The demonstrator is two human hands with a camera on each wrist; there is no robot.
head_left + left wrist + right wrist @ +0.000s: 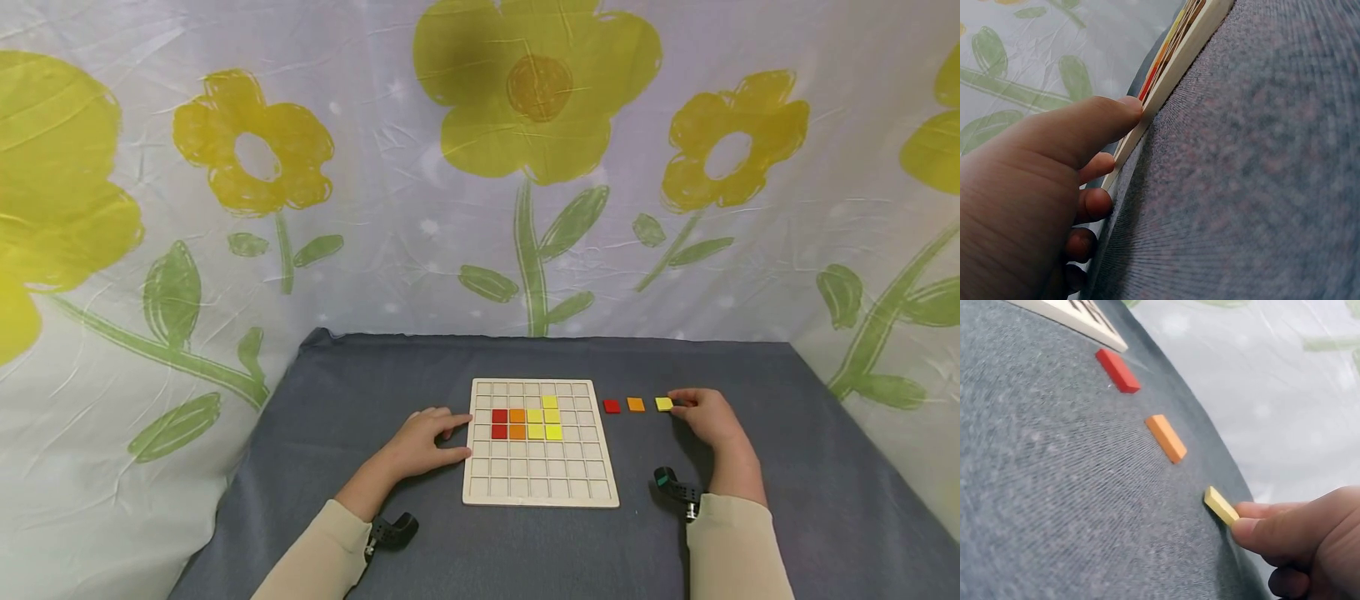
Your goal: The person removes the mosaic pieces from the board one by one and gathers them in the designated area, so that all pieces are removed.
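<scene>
The right hand (710, 417) pinches the yellow tile (663, 404) by one end between thumb and forefinger. That tile is a small flat square with a plain, pale yellow face, straight sides and clear thickness; it slants in the right wrist view, and whether it rests wholly on the surface (540, 558) I cannot tell. It is right of the surface's middle, nearer the far edge than the near one. Next to it, towards the board (537, 471), lies the orange tile (636, 404), then the red tile (611, 407), just beside the board's right edge; the three form a spaced row, all alike in shape. The left hand (423, 442) grips nothing: its thumb and forefinger stretch out to touch the board's left edge. The board is pale wood, gridded in squares, with a red pair (499, 416), an orange pair (517, 416) and five yellow squares (553, 432) set together left of its centre, the topmost yellow standing one row above the rest. The surface is covered in dark blue-grey cloth, and behind its far edge hangs a pale backdrop (405, 217) with yellow flowers.
</scene>
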